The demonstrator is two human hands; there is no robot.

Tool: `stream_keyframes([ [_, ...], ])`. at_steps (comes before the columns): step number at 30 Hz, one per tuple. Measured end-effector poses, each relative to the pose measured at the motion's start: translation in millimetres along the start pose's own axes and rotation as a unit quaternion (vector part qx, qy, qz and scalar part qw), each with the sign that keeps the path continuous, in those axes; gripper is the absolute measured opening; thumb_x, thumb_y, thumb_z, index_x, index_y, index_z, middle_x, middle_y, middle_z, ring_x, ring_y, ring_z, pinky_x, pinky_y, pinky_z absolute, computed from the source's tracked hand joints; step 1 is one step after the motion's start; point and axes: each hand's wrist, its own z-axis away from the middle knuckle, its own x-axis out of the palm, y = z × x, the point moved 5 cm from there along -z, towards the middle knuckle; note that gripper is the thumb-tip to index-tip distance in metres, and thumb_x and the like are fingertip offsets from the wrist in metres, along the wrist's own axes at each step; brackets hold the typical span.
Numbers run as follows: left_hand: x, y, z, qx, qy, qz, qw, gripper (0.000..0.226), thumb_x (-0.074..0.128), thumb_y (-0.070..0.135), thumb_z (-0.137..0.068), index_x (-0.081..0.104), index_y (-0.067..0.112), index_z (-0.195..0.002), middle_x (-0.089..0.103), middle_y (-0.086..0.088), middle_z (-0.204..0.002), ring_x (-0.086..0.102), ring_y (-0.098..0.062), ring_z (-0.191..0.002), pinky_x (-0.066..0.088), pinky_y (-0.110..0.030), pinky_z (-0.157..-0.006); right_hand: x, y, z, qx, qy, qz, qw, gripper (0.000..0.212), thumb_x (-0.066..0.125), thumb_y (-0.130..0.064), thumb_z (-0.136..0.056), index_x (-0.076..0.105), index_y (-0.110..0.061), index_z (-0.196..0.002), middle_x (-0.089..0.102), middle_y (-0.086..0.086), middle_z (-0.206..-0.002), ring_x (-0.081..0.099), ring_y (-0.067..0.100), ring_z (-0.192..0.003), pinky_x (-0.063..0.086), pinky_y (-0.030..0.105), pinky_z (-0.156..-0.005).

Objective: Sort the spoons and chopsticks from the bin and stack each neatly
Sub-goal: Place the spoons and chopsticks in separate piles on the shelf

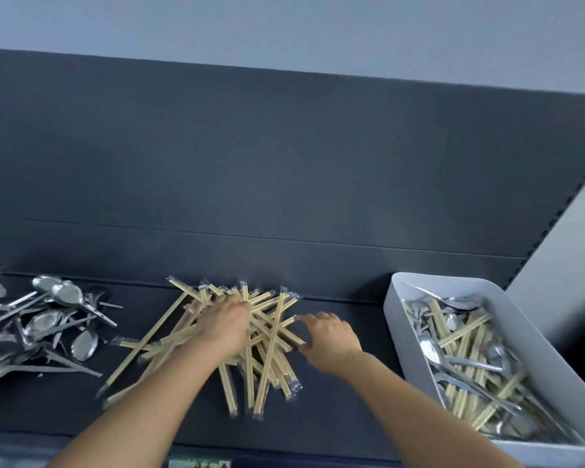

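Note:
A loose pile of wrapped wooden chopsticks (267, 346) lies criss-crossed in the middle of the dark surface. My left hand (225, 327) rests on top of the pile, palm down, fingers over the sticks. My right hand (331, 336) is at the pile's right edge, its curled fingertips touching the ends of some chopsticks. A heap of metal spoons (41, 327) lies at the left. The white bin (394, 298) at the right holds several mixed spoons and chopsticks (470, 359).
A dark upright panel (284, 163) rises behind the work surface. A pale wall stands beyond the bin at the right. A small printed label (200, 463) shows at the near edge.

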Motion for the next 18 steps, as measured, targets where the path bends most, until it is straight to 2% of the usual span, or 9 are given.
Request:
stream_keyframes([
  [4,-16.9,51.7,0.1,0.028,0.033,-0.021,0.999,0.038,0.057,0.02,-0.091,0.053,0.019,-0.128,0.054,-0.001,-0.13,0.047,-0.019,-0.123,0.042,-0.034,-0.102,-24.0,49.5,30.4,0.024,0.042,-0.006,0.999,0.056,0.058,-0.036,-0.091,0.04,-0.018,-0.14,0.049,0.007,-0.135,0.041,0.027,-0.129,0.037,0.038,-0.105],
  [9,-39.5,129.9,5.9,0.05,0.066,-0.011,0.997,0.036,0.055,0.029,-0.094,0.052,0.02,-0.129,0.053,0.0,-0.128,0.046,-0.02,-0.124,0.044,-0.035,-0.096,-55.1,123.0,81.4,0.053,0.082,-0.003,0.995,0.049,0.059,-0.034,-0.09,0.046,-0.019,-0.135,0.051,0.007,-0.135,0.042,0.027,-0.129,0.037,0.037,-0.105],
  [13,-46.5,196.7,12.5,0.074,0.083,0.01,0.994,0.035,0.054,0.03,-0.095,0.052,0.021,-0.129,0.053,0.001,-0.127,0.046,-0.021,-0.123,0.045,-0.037,-0.096,-62.9,183.9,123.5,0.084,0.078,0.012,0.993,0.04,0.056,-0.028,-0.09,0.05,-0.018,-0.129,0.054,0.006,-0.129,0.046,0.028,-0.123,0.041,0.037,-0.097],
  [18,-44.1,274.8,25.5,0.124,0.089,0.044,0.987,0.03,0.053,0.021,-0.093,0.057,0.02,-0.122,0.056,0.0,-0.119,0.049,-0.022,-0.115,0.048,-0.039,-0.089,-53.2,246.7,158.1,0.117,0.029,0.023,0.992,0.035,0.057,-0.025,-0.087,0.055,-0.018,-0.121,0.055,0.005,-0.124,0.051,0.027,-0.115,0.044,0.036,-0.093],
])
